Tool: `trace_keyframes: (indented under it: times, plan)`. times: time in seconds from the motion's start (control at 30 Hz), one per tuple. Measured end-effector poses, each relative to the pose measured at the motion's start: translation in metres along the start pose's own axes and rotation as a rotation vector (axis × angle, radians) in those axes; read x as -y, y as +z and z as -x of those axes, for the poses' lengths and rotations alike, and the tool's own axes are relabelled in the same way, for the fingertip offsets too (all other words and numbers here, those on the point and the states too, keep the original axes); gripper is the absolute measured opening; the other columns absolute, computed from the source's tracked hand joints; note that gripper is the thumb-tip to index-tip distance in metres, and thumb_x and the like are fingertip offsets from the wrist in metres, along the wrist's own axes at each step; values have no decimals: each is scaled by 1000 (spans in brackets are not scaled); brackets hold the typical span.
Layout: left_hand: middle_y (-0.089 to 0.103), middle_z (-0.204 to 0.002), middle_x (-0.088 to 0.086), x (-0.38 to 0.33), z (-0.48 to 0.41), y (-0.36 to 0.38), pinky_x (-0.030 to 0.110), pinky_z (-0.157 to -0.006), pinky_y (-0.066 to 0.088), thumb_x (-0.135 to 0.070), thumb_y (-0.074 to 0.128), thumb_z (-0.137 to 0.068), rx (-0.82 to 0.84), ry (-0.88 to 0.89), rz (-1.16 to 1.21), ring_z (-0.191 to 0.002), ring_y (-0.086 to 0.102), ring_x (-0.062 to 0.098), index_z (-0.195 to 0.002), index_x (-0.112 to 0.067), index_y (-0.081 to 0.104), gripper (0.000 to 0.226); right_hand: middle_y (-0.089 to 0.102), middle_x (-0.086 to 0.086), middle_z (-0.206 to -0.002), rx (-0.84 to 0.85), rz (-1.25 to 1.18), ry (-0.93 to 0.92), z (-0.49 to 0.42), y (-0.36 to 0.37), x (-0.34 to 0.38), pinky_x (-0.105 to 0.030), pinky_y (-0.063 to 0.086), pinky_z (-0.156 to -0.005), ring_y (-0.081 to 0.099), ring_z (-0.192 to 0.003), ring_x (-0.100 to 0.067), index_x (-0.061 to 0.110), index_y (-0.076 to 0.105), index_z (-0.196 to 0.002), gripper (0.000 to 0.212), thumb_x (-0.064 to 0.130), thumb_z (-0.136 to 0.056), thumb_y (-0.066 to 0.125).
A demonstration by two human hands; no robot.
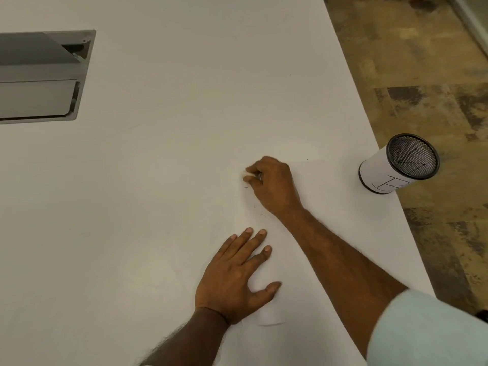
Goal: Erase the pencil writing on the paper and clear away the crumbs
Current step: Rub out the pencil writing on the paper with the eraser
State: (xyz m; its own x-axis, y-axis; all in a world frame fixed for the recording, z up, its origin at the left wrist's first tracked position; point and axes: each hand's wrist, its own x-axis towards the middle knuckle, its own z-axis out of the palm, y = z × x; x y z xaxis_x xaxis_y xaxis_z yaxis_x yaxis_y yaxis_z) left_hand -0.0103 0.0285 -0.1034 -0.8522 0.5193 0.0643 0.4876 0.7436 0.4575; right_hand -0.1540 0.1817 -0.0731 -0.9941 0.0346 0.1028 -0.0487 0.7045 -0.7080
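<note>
Paper (330, 196) on wht table (158, 180); brn floor (422, 62).

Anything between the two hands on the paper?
Head view: between left hand and right hand, which grips the eraser, lies only paper, with a few faint pencil marks.

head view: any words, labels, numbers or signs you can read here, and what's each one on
On the white wrap of the mesh cup: one large hand-drawn letter, perhaps "R" or "B", partly turned out of sight; I cannot tell which.
On the paper: faint pencil strokes beside the right hand, which grips the eraser; too faint to read.
No other text shows.
</note>
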Motion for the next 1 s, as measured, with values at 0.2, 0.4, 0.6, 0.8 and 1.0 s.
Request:
trace_keyframes:
  times: [0.2, 0.4, 0.6, 0.8, 1.0]
  plan:
    - [54, -145, -1, 1, 0, 2, 34, -119, 24, -66, 61, -84, -55, 18, 3, -141, 39, 15, -126, -25, 67, 59, 62, 8, -86, 161, -92, -41, 75, -1, 1, -15, 48, -74, 57, -77, 1, 9, 73, -93, 9, 9, -86, 69]
    - [41, -154, -7, 1, 0, 1, 36, -118, 27, -66, 57, -88, -26, 18, 16, -146, 32, 12, -133, -25, 63, 62, 67, -4, -85, 43, -23, -115, 19, 11, -1, -23, 48, -72, 58, -77, -10, 5, 72, -87, 7, 11, -83, 72]
    - [38, -156, -9, 1, 0, 1, 37, -116, 29, -67, 56, -88, -9, 10, 11, -147, 29, 11, -135, -27, 60, 62, 68, 0, -84, -25, -102, 19, 5, -2, -1, -19, 47, -71, 54, -68, -1, 8, 73, -92, 14, 15, -80, 77]
    - [39, -156, -7, 3, 0, 3, 40, -115, 31, -64, 58, -87, -37, 34, 18, -147, 30, 13, -134, -25, 62, 61, 61, 13, -81, -64, -127, 101, 81, -35, -12, -7, 43, -70, 57, -75, 3, 13, 73, -97, 18, 12, -79, 77]
    - [42, -154, -7, 2, 0, 2, 39, -115, 31, -66, 58, -87, -23, 25, 9, -146, 32, 13, -134, -25, 62, 63, 64, -2, -86, -22, -24, -20, 91, -14, -16, -28, 55, -70, 60, -79, -13, 7, 73, -103, 18, 9, -85, 70]
